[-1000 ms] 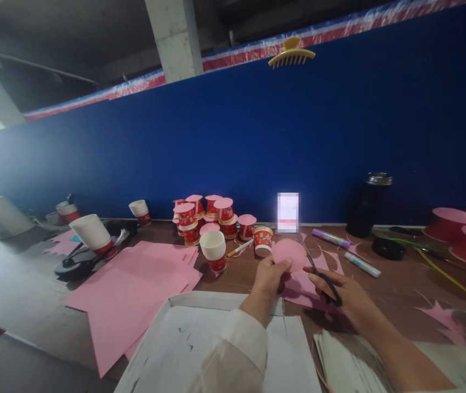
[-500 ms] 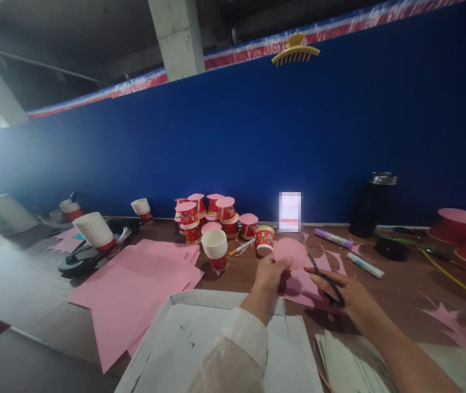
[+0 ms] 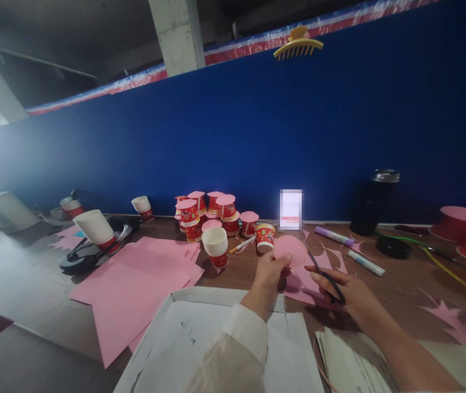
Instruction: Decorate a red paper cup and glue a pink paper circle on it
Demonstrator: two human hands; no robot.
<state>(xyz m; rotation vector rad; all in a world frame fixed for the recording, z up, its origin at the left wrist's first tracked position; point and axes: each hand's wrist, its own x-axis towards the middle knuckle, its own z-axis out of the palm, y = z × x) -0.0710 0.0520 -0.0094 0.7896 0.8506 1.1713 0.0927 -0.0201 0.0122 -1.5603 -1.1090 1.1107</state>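
My left hand (image 3: 272, 273) pinches a pink paper circle (image 3: 290, 250) by its lower edge, thumb on top. In my right hand (image 3: 341, 286) is a pair of scissors (image 3: 328, 282) with dark handles, its blades pointing up toward the circle's right edge. Whether the blades touch the paper I cannot tell. Beneath both hands lies a pink sheet with round cut-outs (image 3: 304, 284). Just left of the circle stands a red paper cup (image 3: 265, 238). Several red cups topped with pink discs (image 3: 194, 210) are stacked behind, and a taller stack of cups (image 3: 215, 248) stands nearer.
Pink paper sheets (image 3: 143, 278) spread on the left. A white box lid (image 3: 175, 338) lies in front of me. To the right are a purple marker (image 3: 334, 236), a white marker (image 3: 366, 263), a black bottle (image 3: 374, 202) and its lid (image 3: 392, 247). A blue partition (image 3: 175, 142) stands behind.
Both hands keep their holds on the paper circle and the scissors, with barely any movement. The camera view has shifted slightly.
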